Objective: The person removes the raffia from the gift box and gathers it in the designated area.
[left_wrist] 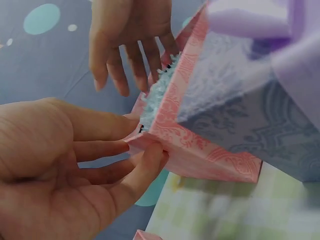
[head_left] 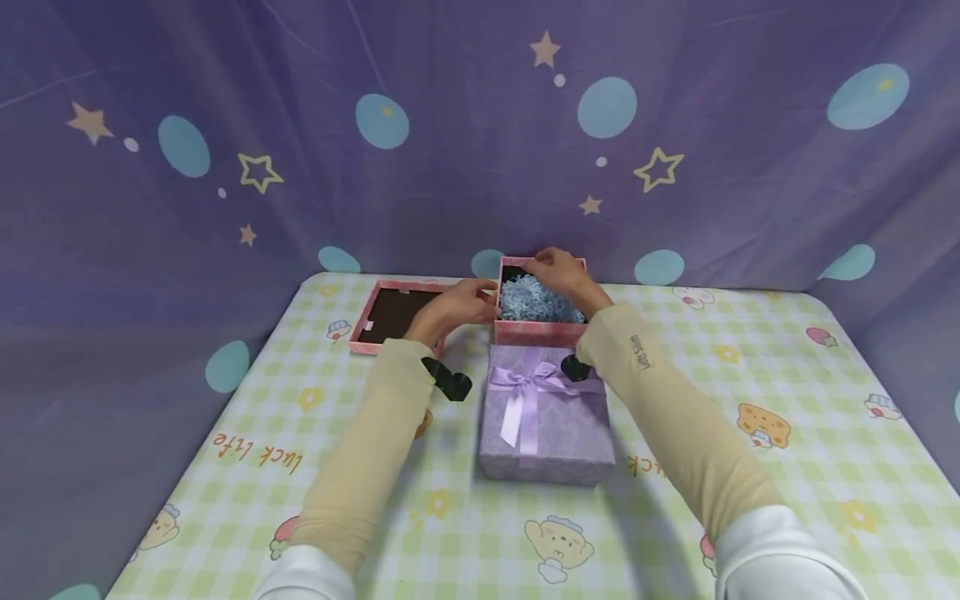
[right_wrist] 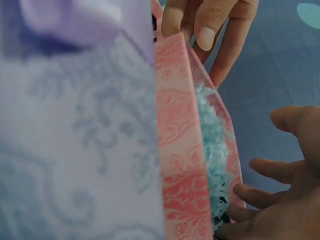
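Note:
A pink patterned box (head_left: 540, 334) stands at the back of the table, holding light-blue shredded paper (head_left: 536, 300) with something black beneath it. My left hand (head_left: 463, 304) pinches the left wall of that box at its corner, fingers on either side of the rim, as the left wrist view shows. Over the box, my right hand (head_left: 562, 273) reaches down with fingers spread and fairly straight. Its fingertips touch the shredded paper near the far wall in the right wrist view (right_wrist: 280, 190). Some of those fingertips are hidden by the paper.
A closed purple gift box (head_left: 547, 425) with a ribbon bow sits directly in front of the pink box. To the left lies a pink lid (head_left: 401, 312) with its dark inside facing up. A patterned purple curtain (head_left: 480, 167) hangs behind the checked tablecloth (head_left: 337, 467).

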`<state>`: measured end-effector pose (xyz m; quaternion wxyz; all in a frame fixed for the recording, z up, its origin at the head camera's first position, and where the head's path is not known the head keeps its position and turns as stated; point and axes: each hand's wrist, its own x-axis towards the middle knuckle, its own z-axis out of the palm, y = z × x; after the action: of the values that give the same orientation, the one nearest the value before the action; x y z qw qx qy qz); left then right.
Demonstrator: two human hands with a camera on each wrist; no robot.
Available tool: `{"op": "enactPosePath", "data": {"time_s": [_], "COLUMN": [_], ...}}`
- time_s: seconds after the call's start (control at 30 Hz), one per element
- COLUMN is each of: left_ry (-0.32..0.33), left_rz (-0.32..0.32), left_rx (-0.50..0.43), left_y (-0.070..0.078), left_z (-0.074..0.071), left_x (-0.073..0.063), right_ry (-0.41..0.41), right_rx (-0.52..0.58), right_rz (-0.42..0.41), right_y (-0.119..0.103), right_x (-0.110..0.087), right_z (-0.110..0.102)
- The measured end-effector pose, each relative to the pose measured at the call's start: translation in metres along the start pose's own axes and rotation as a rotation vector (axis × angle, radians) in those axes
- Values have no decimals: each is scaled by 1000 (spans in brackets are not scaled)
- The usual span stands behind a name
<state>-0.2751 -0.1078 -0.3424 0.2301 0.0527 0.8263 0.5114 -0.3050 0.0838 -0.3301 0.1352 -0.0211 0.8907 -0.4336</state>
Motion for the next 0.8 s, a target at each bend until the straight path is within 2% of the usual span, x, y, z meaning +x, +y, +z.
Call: {"op": "enactPosePath", "data": {"time_s": [0.1,0.2,0.33,0.47,0.8], "left_ry": [3,8,4,-8,-12], "left_rz": [-24,-41,-54,-69,-59], "left_rx": [21,18,-37,-83,-127], "left_y": [-3,-5,-6,-6,-8], "left_z": [2,4,4,3,-1], "left_x": [2,4,5,5,7], "right_ry": [-59,-133,-247,-345,-451], "right_rx": [-29,-7,16,-39,-97], "right_rz": [40,73,125,182,226], "right_y": [5,10,15,17,18], "right_x": [2,4,10,13,19], "right_z": [1,2,2,2,3]}}
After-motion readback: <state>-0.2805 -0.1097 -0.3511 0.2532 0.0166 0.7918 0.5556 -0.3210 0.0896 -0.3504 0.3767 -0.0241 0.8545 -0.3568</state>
